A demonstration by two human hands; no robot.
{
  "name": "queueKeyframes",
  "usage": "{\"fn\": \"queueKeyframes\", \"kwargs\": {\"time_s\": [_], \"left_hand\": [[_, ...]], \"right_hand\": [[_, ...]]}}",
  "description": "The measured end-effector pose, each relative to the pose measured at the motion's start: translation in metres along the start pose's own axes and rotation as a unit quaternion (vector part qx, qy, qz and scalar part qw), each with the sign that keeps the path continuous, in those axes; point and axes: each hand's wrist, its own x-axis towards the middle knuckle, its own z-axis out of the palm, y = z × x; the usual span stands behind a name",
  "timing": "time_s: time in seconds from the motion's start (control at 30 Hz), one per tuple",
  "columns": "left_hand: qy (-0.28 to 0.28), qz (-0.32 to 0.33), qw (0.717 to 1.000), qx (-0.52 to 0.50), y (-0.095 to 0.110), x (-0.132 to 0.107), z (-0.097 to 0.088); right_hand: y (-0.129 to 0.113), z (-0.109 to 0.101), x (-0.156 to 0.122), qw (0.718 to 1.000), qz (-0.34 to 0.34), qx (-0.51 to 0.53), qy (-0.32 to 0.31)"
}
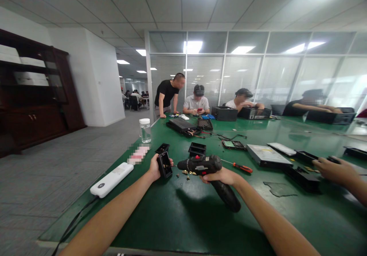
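Observation:
My left hand (155, 168) is closed round a small black plastic box (165, 165), tilted so its open side faces right. In my right hand (222, 176) is a black cordless drill (200, 165), its bit pointing left into the open side of the box. Whether the bit touches a screw inside is too small to tell. Below the drill's nose lie several small brass-coloured parts (185, 173). Behind the box sits another black plastic piece (162, 148). A black tray with compartments (197, 149) stands just beyond the drill.
A white power bank-like device (111, 179) with a strap lies at left, near a clear jar (145, 130). Right of the drill are a screwdriver (242, 167), a metal drive (268, 156) and a clear sheet (279, 189). A co-worker's hand (335, 169) reaches in from the right.

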Motion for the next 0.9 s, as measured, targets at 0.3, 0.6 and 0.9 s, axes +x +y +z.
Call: {"fn": "queueKeyframes", "kwargs": {"time_s": [0.3, 0.6, 0.9], "left_hand": [[0.012, -0.013, 1.000, -0.007, 0.002, -0.003, 0.004], [0.016, -0.016, 1.000, -0.010, 0.003, -0.005, 0.007], [0.025, -0.014, 1.000, -0.009, 0.003, -0.005, 0.008]], "right_hand": [[-0.016, 0.005, -0.004, 1.000, 0.004, -0.003, 0.005], [-0.013, 0.005, -0.004, 1.000, 0.017, -0.008, 0.013], [-0.007, 0.004, -0.001, 1.000, 0.016, -0.005, 0.013]]}}
